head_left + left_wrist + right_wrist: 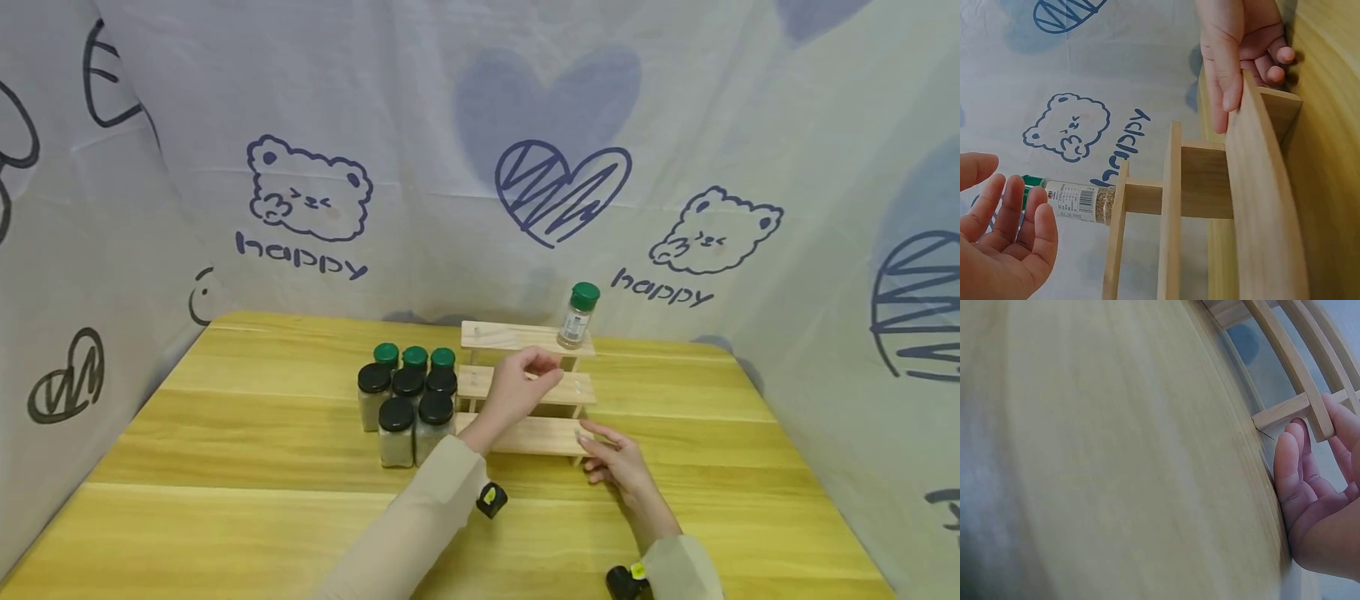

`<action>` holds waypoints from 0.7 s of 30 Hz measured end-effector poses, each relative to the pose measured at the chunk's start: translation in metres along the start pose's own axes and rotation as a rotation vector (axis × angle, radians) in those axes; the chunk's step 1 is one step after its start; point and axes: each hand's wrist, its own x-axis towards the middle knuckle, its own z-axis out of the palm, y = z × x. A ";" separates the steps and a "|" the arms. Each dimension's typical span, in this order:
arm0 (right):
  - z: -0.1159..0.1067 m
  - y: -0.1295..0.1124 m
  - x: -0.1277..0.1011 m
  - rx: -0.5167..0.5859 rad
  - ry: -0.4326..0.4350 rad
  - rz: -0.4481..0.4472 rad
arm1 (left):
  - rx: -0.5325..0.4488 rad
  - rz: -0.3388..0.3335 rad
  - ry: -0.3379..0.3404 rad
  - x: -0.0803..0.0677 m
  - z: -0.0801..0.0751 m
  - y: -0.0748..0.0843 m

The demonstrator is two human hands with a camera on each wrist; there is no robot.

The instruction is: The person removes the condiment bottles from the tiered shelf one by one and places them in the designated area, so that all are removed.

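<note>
A three-tier wooden spice rack (540, 435) stands on the table. My right hand (621, 468) grips the right end of its lowest shelf, a digit over the board and others curled beneath; the right wrist view shows the fingers (1288, 456) close around that corner. My left hand (521, 382) hovers before the middle shelf, its fingers loosely bent and holding nothing. A spice jar with a green lid (577, 315) stands upright at the right end of the top shelf. In the left wrist view this labelled jar (1072, 199) appears just beyond the left fingers.
Left of the rack, several spice jars are grouped tightly, black-lidded ones (396, 433) in front and green-lidded ones (415, 357) behind. My left forearm passes close beside them. A patterned cloth (435, 250) hangs behind the wooden table (262, 517) and along its sides.
</note>
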 end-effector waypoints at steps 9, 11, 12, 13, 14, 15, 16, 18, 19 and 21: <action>-0.001 0.001 0.001 0.005 -0.003 0.003 | 0.009 0.040 0.063 0.030 0.011 -0.001; -0.001 0.001 0.001 0.004 -0.005 0.002 | 0.002 0.032 0.085 0.036 0.013 -0.002; 0.000 0.001 0.001 0.004 -0.008 -0.001 | 0.000 0.027 0.098 0.039 0.014 -0.002; 0.000 0.001 0.001 0.003 -0.010 -0.005 | -0.004 0.022 0.110 0.041 0.014 -0.002; -0.001 0.001 0.001 0.005 -0.013 -0.005 | -0.009 0.018 0.121 0.044 0.015 -0.002; -0.001 0.001 0.001 0.007 -0.016 -0.008 | -0.009 0.017 0.128 0.046 0.015 -0.003; -0.001 0.002 0.001 0.008 -0.021 -0.010 | -0.008 0.015 0.132 0.049 0.016 -0.003; -0.001 0.002 0.000 0.010 -0.031 -0.017 | -0.011 0.005 0.136 0.053 0.017 -0.003; -0.001 0.002 0.000 0.011 -0.032 -0.019 | -0.012 -0.003 0.136 0.055 0.017 -0.002; -0.002 0.002 0.000 0.011 -0.036 -0.025 | -0.009 -0.014 0.135 0.059 0.018 -0.001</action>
